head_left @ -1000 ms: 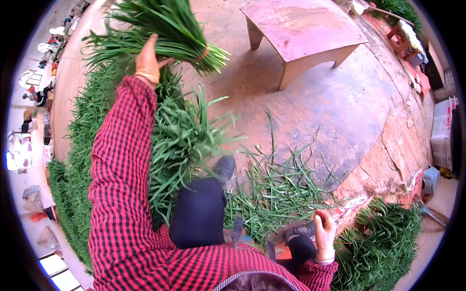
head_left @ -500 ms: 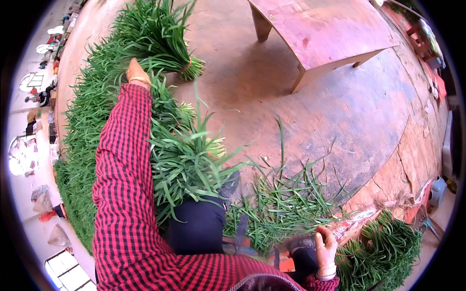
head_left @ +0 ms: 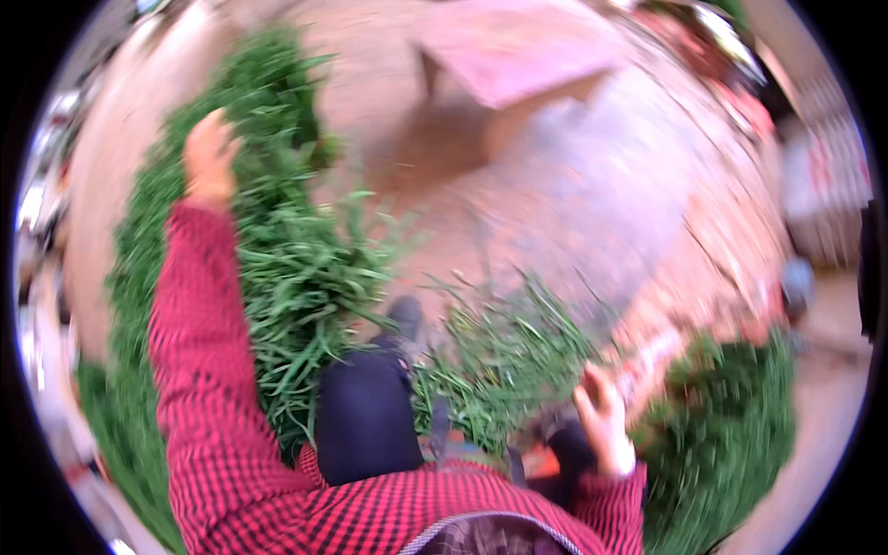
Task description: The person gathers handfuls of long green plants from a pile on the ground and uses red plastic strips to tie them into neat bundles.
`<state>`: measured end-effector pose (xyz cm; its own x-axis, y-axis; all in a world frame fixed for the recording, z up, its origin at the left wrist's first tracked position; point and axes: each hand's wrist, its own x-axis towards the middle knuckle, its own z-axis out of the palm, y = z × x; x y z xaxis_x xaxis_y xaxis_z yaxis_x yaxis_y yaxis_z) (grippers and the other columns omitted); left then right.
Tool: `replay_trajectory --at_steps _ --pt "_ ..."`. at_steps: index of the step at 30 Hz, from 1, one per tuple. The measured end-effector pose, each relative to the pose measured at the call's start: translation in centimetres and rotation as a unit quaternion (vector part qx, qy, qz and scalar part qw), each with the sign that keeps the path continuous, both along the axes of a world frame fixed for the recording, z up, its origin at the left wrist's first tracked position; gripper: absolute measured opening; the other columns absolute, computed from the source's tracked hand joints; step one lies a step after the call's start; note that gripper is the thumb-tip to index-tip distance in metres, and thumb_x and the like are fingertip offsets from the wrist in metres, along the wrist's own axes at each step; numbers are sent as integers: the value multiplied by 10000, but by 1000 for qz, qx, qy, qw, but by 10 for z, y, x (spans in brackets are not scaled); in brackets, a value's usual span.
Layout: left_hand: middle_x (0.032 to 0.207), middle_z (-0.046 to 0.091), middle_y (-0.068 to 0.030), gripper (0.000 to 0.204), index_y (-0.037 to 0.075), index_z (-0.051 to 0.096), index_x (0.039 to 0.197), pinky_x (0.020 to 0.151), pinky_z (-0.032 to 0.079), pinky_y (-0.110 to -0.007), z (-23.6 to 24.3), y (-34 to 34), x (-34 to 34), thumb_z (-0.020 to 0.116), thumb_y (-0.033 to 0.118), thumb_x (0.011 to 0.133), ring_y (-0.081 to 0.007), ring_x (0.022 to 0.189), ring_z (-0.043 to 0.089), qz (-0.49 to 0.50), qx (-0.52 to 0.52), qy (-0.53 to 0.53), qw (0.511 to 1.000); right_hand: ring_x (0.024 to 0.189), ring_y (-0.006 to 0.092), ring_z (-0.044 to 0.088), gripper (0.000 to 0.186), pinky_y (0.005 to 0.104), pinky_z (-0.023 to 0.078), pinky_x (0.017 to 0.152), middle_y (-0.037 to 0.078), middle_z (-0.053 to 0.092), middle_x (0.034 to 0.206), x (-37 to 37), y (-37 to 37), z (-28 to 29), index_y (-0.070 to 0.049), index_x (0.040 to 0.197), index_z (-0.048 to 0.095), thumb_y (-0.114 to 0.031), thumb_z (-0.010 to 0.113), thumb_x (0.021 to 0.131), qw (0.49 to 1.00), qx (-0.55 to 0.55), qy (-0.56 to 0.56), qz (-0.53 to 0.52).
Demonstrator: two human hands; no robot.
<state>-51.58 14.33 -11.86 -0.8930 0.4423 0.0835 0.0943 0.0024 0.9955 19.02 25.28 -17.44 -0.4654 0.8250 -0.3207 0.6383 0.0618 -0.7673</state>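
Note:
My left hand (head_left: 211,157) is over the far end of a long row of green chive bundles (head_left: 310,277), its blurred fingers partly spread and no bundle lifted in them. Leafy tops hide most of the stems. At the lower right, my right hand (head_left: 607,421) is raised in front of me, thumb and forefinger apart, with nothing visible between them. Below its fingertips, loose cut leaves (head_left: 504,370) lie scattered on the floor. Another pile of chive bundles (head_left: 721,435) lies to the right of that hand.
A low pinkish wooden table (head_left: 518,46) stands on the floor (head_left: 583,194) ahead of me. My dark-trousered knee (head_left: 370,416) and shoe (head_left: 403,319) are between the row and the scattered leaves. A blue container (head_left: 797,277) sits at far right.
The whole view has shifted and blurred. My left hand has moved left from beside the banded bundle, over the leafy row. My right hand has risen, its fingers less curled.

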Motion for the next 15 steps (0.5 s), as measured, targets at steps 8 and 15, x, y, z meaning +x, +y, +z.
replay_trajectory --at_steps 8,15 --pt "1408 514 -89 459 37 486 1385 1100 350 -398 90 -21 252 468 311 1018 -218 1307 483 -154 -30 -65 986 969 171 656 364 285 517 854 94 677 1081 94 3 88 -27 1255 580 -56 647 899 948 175 180 -197" --pt "1224 629 -49 351 69 612 1237 967 453 -369 20 -16 489 595 285 961 -191 1124 596 -382 -97 -209 895 918 201 646 300 320 508 840 142 686 1009 278 -189 -107 -21 1150 641 -173 642 892 922 7 -49 -384"
